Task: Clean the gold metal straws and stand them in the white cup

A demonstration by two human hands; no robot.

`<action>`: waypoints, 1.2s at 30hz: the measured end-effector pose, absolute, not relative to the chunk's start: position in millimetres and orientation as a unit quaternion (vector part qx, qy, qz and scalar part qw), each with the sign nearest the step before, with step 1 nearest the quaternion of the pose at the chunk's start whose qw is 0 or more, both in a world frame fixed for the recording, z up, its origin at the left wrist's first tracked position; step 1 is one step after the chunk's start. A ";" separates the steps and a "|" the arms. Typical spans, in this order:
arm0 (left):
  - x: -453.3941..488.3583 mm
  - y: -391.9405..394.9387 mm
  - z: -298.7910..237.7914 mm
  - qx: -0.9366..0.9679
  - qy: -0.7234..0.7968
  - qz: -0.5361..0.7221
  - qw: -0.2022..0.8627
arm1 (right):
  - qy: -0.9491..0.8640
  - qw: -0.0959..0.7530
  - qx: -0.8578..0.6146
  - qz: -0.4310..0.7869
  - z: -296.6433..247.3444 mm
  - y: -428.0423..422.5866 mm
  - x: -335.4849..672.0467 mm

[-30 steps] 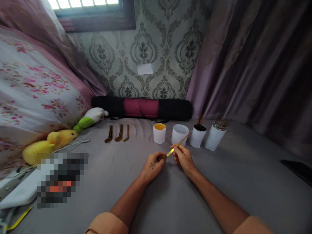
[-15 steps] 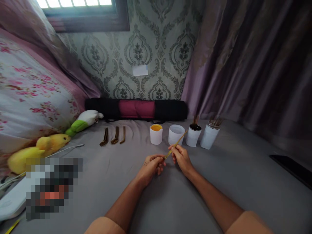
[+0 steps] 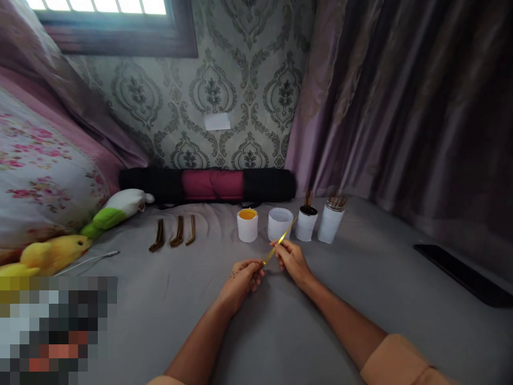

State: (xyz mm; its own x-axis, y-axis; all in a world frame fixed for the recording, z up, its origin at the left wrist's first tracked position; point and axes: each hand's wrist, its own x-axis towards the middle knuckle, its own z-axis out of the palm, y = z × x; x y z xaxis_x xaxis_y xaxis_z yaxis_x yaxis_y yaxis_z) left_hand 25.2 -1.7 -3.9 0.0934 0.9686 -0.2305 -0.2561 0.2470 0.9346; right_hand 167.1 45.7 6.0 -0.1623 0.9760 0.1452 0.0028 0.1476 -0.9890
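A thin, shiny yellow strip point(image 3: 282, 237) runs slantwise between my two hands, its far end pointing up to the right in front of a white cup. My left hand point(image 3: 242, 279) is closed in a pinch at the strip's lower end. Higher up, the thumb and fingers of my right hand point(image 3: 292, 260) grip the strip. Beyond my hands stand a white-wrapped cup with orange-yellow contents point(image 3: 247, 229) and a wider white-wrapped cup point(image 3: 276, 231). Whatever else may sit in my left fingertips is too small to make out.
To the right are a white cup of dark contents with sticks point(image 3: 305, 229) and a taller white jar of sticks point(image 3: 330, 225). Bent brown bundles point(image 3: 176, 233) lie left. A black-and-maroon roll point(image 3: 212, 185), plush toys point(image 3: 56, 254) and a black phone-like slab point(image 3: 460, 274) surround the grey sheet.
The view has turned slightly right, so everything sits further left. Both hands keep hold of the yellow strip, which now catches light and looks flatter and brighter.
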 end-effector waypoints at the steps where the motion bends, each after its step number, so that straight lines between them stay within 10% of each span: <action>1: 25.2 -1.8 -4.0 0.379 0.470 0.483 0.634 | -0.577 0.493 -0.424 0.495 6.2 46.4 168.1; 36: 26.0 -4.0 -4.2 0.378 0.460 0.496 0.632 | -0.500 0.597 -0.448 0.439 43.9 65.5 223.9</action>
